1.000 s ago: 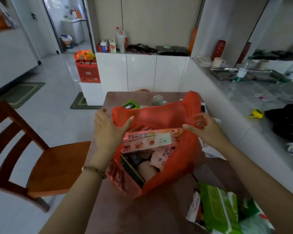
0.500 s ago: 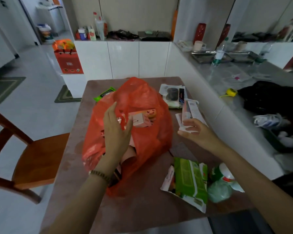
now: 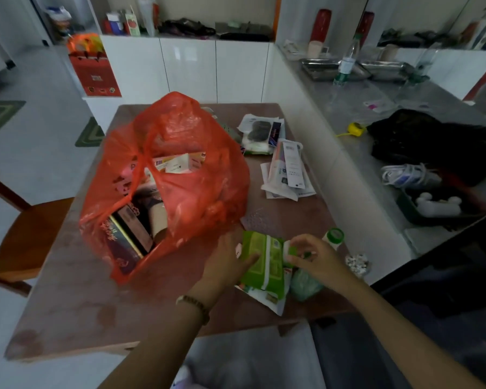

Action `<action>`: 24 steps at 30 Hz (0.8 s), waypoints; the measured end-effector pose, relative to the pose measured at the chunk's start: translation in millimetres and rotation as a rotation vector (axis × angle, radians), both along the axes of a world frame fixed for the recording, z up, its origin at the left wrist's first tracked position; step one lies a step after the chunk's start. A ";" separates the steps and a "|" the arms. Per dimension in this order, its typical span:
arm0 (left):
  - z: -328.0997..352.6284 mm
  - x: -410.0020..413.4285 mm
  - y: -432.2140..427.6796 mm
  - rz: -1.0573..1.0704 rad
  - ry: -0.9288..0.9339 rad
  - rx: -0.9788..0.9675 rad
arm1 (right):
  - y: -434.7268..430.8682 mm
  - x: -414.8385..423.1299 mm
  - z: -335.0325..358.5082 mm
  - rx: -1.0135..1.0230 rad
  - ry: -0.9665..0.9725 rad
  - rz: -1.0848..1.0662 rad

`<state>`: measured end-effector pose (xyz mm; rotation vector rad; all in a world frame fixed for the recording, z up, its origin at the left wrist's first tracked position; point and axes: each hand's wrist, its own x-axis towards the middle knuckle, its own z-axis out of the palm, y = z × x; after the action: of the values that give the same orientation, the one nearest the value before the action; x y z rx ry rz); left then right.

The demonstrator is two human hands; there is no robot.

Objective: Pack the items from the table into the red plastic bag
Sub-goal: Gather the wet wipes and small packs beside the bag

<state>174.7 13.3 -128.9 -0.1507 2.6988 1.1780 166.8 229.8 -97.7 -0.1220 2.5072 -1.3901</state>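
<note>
- Judging by the task, the step is to lift the flat green plastic packet (image 3: 261,265) level and slip it edge-first into the gaping mouth of the crinkled red plastic bag (image 3: 180,175), which stands just beside it on the brown tabletop (image 3: 82,310).
- Hands: the left hand (image 3: 227,265) grips the packet's left edge with its fingers curled; the right hand (image 3: 316,258) pinches its right edge.

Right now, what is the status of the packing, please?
Left grip and right grip hold green packet. Red bag open, partly filled. Papers, bottle not yet packed.
</note>
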 end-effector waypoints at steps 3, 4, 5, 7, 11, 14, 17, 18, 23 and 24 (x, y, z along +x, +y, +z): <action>-19.4 -0.9 16.3 0.099 -0.275 0.348 | -1.0 17.8 -30.3 -0.041 -0.097 -0.044; -23.6 -2.6 19.7 0.133 -0.306 0.361 | -3.4 22.6 -38.8 -0.056 -0.142 -0.035; -27.4 -4.6 22.8 0.161 -0.317 0.357 | -6.1 26.4 -45.4 -0.075 -0.180 -0.026; -29.7 -9.9 26.9 0.170 -0.314 0.336 | -11.4 29.9 -53.5 -0.107 -0.225 -0.021; -27.8 -22.1 29.7 0.192 -0.434 0.459 | -21.8 26.5 -63.4 -0.095 -0.260 -0.001; -25.2 -26.5 30.8 0.164 -0.467 0.459 | -31.4 28.2 -65.5 -0.064 -0.273 0.001; -23.7 -18.8 23.9 0.216 -0.375 0.508 | -36.7 24.8 -62.9 -0.188 -0.334 -0.041; -24.5 -12.8 18.4 0.263 -0.326 0.553 | -39.3 21.1 -59.5 -0.227 -0.341 -0.054; -37.5 28.9 -12.9 0.515 -0.239 0.932 | -53.8 -5.6 -59.5 -0.084 -0.402 -0.032; -40.6 35.9 -14.4 0.543 -0.259 1.019 | -56.5 -7.9 -62.6 -0.039 -0.427 0.006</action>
<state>210.6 -1.0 -169.5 -0.8143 1.5843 2.3054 158.9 173.3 -160.3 0.1458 2.1261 -1.3017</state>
